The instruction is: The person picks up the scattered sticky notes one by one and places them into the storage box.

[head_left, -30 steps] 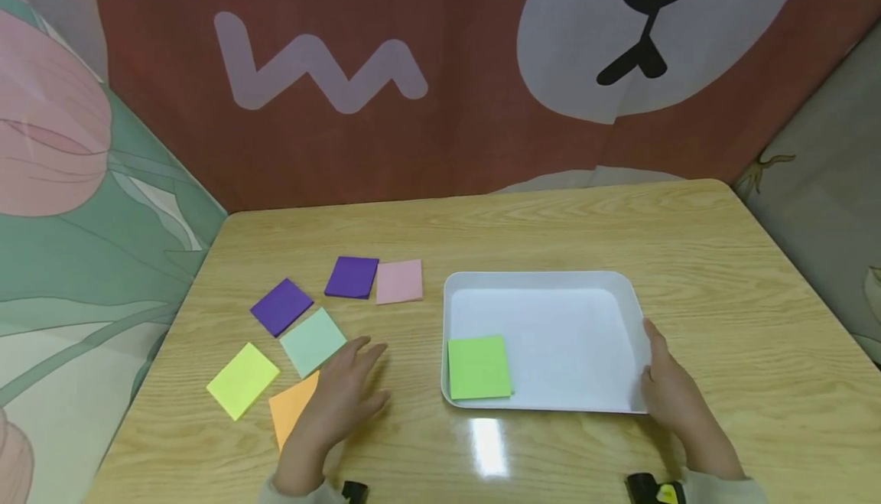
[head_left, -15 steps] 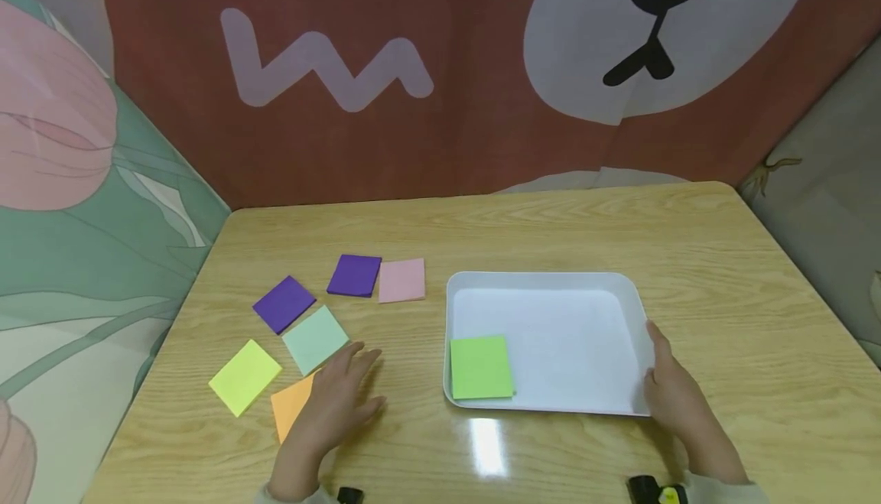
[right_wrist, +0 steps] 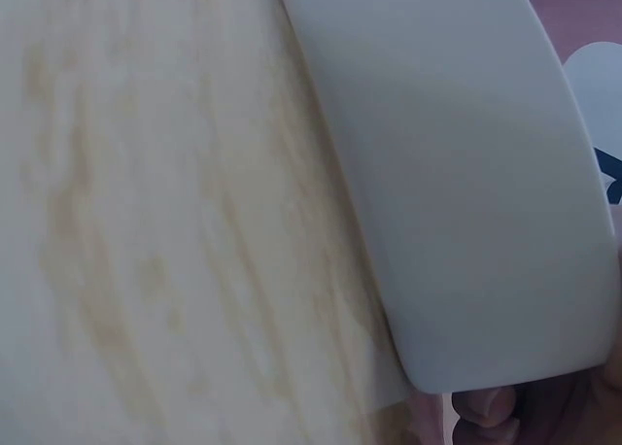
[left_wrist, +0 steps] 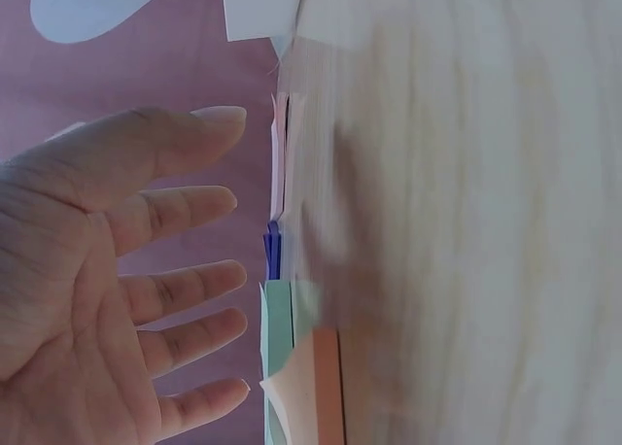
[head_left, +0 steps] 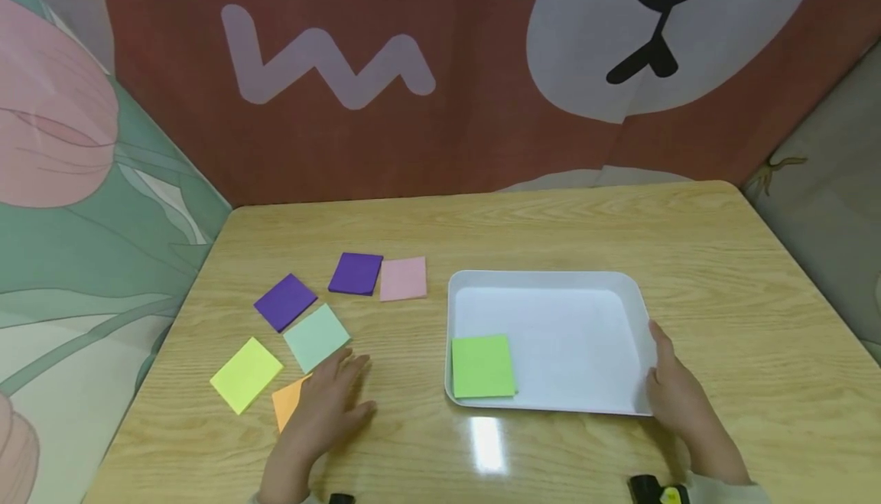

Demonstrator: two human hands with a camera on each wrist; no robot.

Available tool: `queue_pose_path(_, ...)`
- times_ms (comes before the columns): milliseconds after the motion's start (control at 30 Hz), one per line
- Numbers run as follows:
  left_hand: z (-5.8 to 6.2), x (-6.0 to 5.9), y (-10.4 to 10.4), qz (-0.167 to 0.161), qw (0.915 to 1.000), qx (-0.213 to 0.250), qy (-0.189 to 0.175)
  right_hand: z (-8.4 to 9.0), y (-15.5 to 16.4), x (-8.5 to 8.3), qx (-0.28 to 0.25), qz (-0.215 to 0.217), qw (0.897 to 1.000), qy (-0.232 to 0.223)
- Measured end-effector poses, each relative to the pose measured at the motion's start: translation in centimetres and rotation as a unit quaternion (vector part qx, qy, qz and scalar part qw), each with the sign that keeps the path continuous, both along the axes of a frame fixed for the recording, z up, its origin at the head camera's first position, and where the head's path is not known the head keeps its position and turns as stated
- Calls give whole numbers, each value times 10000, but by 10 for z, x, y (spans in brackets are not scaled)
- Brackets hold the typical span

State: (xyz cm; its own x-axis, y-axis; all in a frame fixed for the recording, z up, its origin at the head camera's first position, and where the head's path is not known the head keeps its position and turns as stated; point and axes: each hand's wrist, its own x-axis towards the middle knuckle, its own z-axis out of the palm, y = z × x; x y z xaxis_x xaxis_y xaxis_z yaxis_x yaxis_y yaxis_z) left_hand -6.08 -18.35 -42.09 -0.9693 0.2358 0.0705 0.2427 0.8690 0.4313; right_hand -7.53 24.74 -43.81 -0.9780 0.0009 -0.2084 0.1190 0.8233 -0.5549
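Observation:
My left hand (head_left: 323, 404), fingers spread and holding nothing, hovers over the orange sticky-note pad (head_left: 285, 401) and partly covers it. In the left wrist view its palm and straight fingers (left_wrist: 185, 280) show beside the orange pad (left_wrist: 330, 387) and the mint pad (left_wrist: 278, 319). My right hand (head_left: 681, 397) grips the right end of the white tray (head_left: 578, 336). In the right wrist view, curled fingers (right_wrist: 486, 411) show at the end of the tray (right_wrist: 476, 202). A bright green sticky-note pad (head_left: 483, 366) lies in the tray's near left corner.
Left of the tray lie a pink pad (head_left: 403, 278), two purple pads (head_left: 355, 273), a mint pad (head_left: 316, 337) and a yellow pad (head_left: 246, 375). The wooden table (head_left: 551, 229) meets a printed cloth backdrop (head_left: 310, 152) at its far edge.
My left hand has drawn back slightly to the left and toward me, covering more of the orange pad. The right hand keeps its hold on the tray; the head view has shifted a little.

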Motion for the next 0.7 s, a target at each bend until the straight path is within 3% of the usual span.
queue_pose_path(700,0,3,-8,189,9994,-103,-266,2,-2,1,-35,-24,10000,45)
